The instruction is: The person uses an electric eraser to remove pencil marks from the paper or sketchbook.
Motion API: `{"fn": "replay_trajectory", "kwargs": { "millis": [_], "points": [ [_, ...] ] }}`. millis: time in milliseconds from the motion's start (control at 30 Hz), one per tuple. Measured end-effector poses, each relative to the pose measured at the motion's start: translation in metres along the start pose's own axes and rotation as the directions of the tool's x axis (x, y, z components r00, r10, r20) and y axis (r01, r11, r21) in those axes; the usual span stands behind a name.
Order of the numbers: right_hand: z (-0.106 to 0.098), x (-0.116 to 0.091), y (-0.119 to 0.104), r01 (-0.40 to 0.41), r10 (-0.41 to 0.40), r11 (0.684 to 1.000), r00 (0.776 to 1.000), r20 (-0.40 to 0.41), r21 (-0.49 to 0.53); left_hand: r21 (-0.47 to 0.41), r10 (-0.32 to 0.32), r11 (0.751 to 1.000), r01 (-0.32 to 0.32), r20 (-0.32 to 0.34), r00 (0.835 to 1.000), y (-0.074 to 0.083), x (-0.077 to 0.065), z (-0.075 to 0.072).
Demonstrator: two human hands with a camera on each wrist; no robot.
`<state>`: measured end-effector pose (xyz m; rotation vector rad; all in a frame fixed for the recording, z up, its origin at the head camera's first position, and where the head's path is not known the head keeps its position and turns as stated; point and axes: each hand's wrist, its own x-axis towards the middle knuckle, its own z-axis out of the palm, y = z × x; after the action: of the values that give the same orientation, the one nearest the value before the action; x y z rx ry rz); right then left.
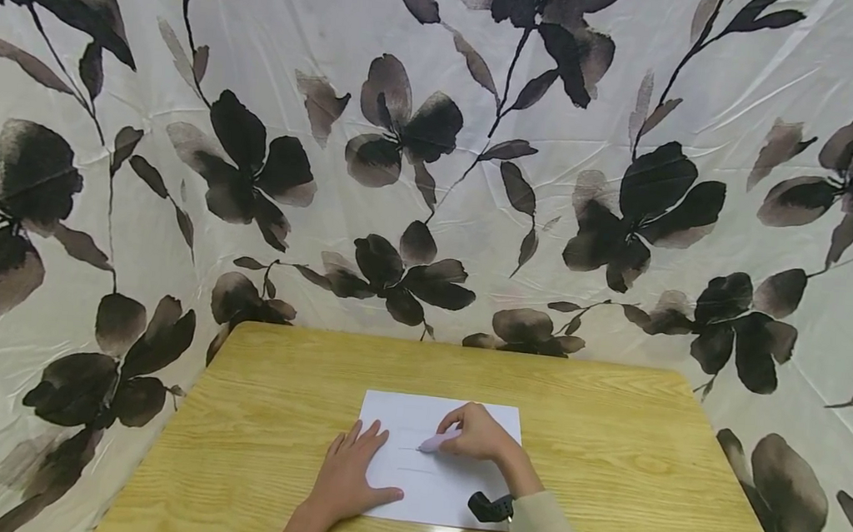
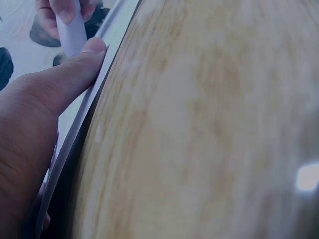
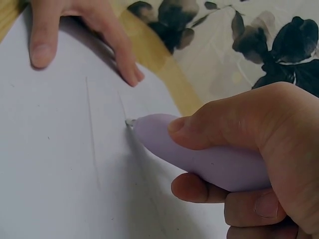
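Observation:
A white sheet of paper (image 1: pixel 453 502) lies on the wooden table, with a few thin, faint lines across it. My right hand (image 1: pixel 483 434) grips a thick, rounded lavender tool (image 3: pixel 204 162), pen-like with a small metal tip; its exact kind I cannot tell. In the right wrist view the tip meets the paper at one of the faint lines. On the sheet's left side my left hand (image 1: pixel 347 474) rests with fingers spread and straight. The left wrist view shows its thumb (image 2: pixel 82 67) along the paper's near edge, with the lavender tool behind it.
The yellow wooden table (image 1: pixel 249 419) extends on all sides of the paper. Behind it hangs a white cloth (image 1: pixel 518 248) with dark flower prints. A black wrist device (image 1: pixel 490 507) sits by my right sleeve, over the paper's lower right part.

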<state>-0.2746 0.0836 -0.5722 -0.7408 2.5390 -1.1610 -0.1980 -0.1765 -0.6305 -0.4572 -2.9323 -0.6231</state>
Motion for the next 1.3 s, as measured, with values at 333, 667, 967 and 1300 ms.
{"fn": "replay_trajectory", "kwargs": {
  "millis": [333,667,967,1300],
  "points": [
    [-0.0026,-0.0001,0.0001,0.01,-0.01,0.999,1.0,-0.005,-0.041,0.0,-0.012,1.0,0.012,-0.006,1.0,-0.0041,-0.0016,-0.0004],
    [0.0028,0.0051,-0.0035,0.029,-0.029,0.999,1.0,0.002,-0.035,-0.002,-0.008,1.0,0.008,0.021,1.0,-0.0015,-0.0005,0.0011],
    [0.0012,0.0017,-0.0032,-0.004,0.004,0.999,1.0,0.0,-0.054,0.002,0.001,1.0,-0.001,-0.012,1.0,-0.0023,-0.0013,-0.0007],
    [0.0027,0.0037,-0.0059,0.023,-0.023,0.999,1.0,-0.002,-0.036,-0.013,-0.006,1.0,0.006,0.004,1.0,-0.0031,-0.0013,0.0032]
  ]
}}
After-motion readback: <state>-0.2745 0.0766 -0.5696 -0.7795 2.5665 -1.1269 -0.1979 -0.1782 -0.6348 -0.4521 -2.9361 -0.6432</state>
